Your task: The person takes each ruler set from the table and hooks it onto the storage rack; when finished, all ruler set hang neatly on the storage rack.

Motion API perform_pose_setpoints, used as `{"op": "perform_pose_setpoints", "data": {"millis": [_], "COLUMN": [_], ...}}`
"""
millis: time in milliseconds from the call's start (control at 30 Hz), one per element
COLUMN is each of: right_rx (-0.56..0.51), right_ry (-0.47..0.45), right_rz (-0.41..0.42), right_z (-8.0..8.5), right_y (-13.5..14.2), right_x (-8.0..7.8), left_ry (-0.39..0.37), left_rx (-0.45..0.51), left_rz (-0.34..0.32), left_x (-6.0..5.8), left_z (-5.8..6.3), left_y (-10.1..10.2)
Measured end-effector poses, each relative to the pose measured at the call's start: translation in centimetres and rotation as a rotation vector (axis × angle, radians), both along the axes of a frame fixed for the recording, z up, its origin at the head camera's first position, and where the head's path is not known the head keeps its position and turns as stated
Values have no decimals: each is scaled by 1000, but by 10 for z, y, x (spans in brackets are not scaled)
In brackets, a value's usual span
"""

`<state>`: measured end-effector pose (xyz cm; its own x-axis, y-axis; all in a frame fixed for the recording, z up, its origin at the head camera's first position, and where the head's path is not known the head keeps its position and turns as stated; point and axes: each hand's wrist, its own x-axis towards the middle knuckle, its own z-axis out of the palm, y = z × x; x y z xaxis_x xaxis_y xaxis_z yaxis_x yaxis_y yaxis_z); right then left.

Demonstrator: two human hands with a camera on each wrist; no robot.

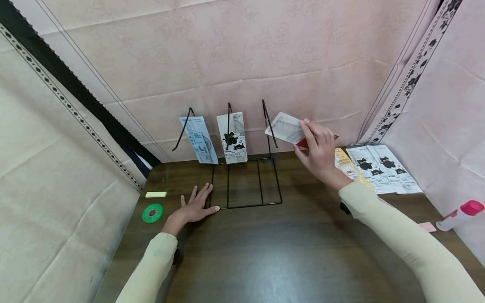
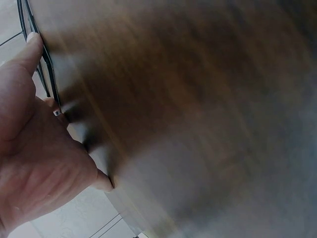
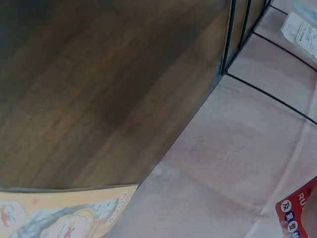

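A black wire rack (image 1: 250, 206) with three upright hooks stands toward the back of the table. My left hand (image 1: 194, 208) lies with fingers spread at its front left corner, the thumb on the base wire; the left wrist view shows that thumb against the black wires (image 2: 48, 67). Between thumb and fingers, my right hand (image 1: 321, 149) pinches a flat ruler set package (image 1: 286, 127), its far end overlapping the right hook (image 1: 270, 122). Its red end (image 3: 296, 210) shows in the right wrist view. A ruler set (image 1: 235, 130) hangs on the middle hook, a bluish package (image 1: 201, 141) on the left one.
At the back right lie an orange package (image 1: 346, 165) and two ruler sets (image 1: 390, 162). A white bottle with a pink cap (image 1: 472, 207) lies beside a pink block (image 1: 427, 227). Left of my left hand are a green ring (image 1: 152, 213) and a pale strip (image 1: 155, 194). Cloth walls surround the table.
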<state>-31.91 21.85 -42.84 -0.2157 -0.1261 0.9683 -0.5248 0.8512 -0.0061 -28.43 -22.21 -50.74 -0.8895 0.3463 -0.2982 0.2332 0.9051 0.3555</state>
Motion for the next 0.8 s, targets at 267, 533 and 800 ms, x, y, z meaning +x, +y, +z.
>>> {"op": "perform_pose_setpoints", "data": {"millis": [267, 533, 800], "right_rx": [25, -55, -155], "right_ry": [-38, -155, -242], "right_rz": [-57, -87, -114], "right_z": [0, -11, -18], "right_y": [0, -11, -29], "right_x": [-20, -33, -45], "left_ry": [4, -2, -5], "left_rx": [-6, 7, 14], "left_rz": [-1, 2, -1], "left_x": [0, 1, 0], "left_z": [0, -2, -4], "left_y": [0, -1, -2]}}
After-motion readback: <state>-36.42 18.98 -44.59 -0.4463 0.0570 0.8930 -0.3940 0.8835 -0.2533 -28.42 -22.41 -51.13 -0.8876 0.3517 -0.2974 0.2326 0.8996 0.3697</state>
